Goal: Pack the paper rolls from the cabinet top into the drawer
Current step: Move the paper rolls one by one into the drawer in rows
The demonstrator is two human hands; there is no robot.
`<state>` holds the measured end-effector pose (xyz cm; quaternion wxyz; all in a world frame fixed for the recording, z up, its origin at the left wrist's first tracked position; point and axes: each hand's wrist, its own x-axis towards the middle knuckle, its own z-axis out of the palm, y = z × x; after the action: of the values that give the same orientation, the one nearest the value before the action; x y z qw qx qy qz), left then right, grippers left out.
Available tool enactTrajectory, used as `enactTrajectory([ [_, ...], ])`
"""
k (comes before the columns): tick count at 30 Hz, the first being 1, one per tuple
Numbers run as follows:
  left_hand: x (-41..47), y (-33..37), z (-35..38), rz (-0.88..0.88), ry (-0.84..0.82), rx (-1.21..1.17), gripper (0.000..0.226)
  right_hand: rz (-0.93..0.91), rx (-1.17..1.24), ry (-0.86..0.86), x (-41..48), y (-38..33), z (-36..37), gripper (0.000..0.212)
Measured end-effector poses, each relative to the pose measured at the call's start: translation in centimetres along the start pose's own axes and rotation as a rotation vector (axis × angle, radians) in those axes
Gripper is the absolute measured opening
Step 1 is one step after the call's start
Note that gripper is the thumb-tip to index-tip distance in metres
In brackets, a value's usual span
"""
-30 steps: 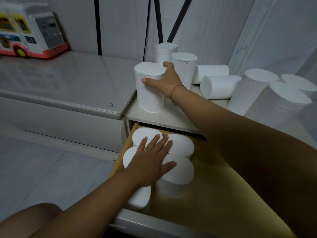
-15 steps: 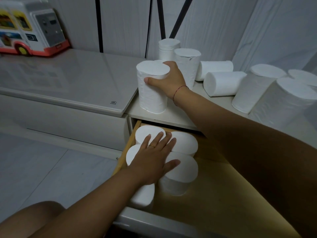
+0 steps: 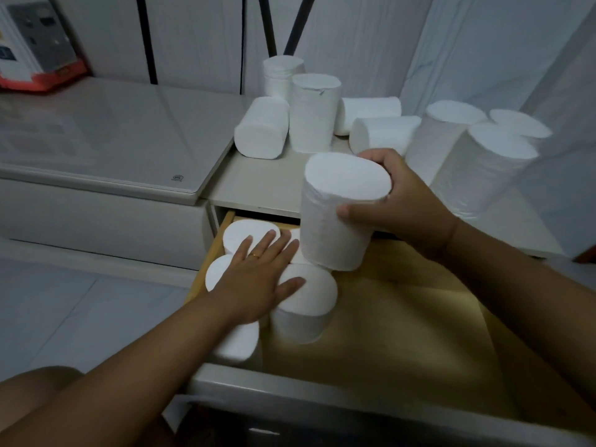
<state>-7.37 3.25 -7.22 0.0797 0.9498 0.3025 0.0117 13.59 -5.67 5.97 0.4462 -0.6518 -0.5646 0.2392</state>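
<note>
My right hand [image 3: 406,204] grips a white paper roll [image 3: 335,217], held upright over the back left of the open wooden drawer [image 3: 403,317]. My left hand [image 3: 258,279] lies flat with spread fingers on top of several upright rolls [image 3: 306,308] packed in the drawer's left end. Several more rolls remain on the cabinet top [image 3: 258,188]: one lying on its side [image 3: 261,132] at the left, two upright ones [image 3: 314,111] behind it, two lying ones [image 3: 383,133] in the middle, and three upright ones [image 3: 483,166] at the right.
A low grey unit with a glossy top [image 3: 113,140] adjoins the cabinet on the left, with a red and white toy vehicle [image 3: 35,56] at its far end. The drawer's pale front panel [image 3: 322,401] is nearest me. The drawer's right part shows bare wood.
My right hand has lifted the roll off the cabinet top and brought it toward me over the drawer. Another roll now lies tipped on its side at the cabinet's left. My left hand stays put.
</note>
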Motion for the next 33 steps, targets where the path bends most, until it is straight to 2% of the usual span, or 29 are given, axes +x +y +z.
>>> enactTrajectory([
  [6,-0.2,0.3,-0.2,-0.015,-0.016,-0.003,0.077,0.040,-0.122,-0.009,-5.9,4.1,-4.0,0.066],
  [11,-0.4,0.5,-0.4,-0.024,-0.027,-0.014,0.076,0.130,-0.230,-0.057,-8.4,9.1,-3.3,0.072],
  [20,-0.6,0.7,-0.5,-0.043,-0.028,-0.015,0.076,0.132,-0.210,-0.204,-9.3,12.4,-0.5,0.075],
  [22,-0.6,0.7,-0.5,-0.042,-0.026,-0.008,0.076,0.158,-0.200,-0.284,-9.4,12.4,-0.8,0.079],
  [24,-0.5,0.7,-0.4,-0.038,-0.025,-0.005,0.076,0.231,-0.151,-0.389,-9.3,12.2,-1.2,0.077],
  [26,-0.5,0.6,-0.4,-0.038,-0.025,-0.007,0.076,0.360,-0.011,-0.452,-9.3,11.9,-1.3,0.058],
  [28,-0.6,0.7,-0.5,-0.040,-0.023,-0.011,0.075,0.504,0.090,-0.473,-9.3,11.8,-1.3,0.049],
  [33,-0.7,0.8,-0.5,-0.047,-0.019,-0.011,0.074,0.650,0.209,-0.575,-9.3,11.9,-1.4,0.056],
])
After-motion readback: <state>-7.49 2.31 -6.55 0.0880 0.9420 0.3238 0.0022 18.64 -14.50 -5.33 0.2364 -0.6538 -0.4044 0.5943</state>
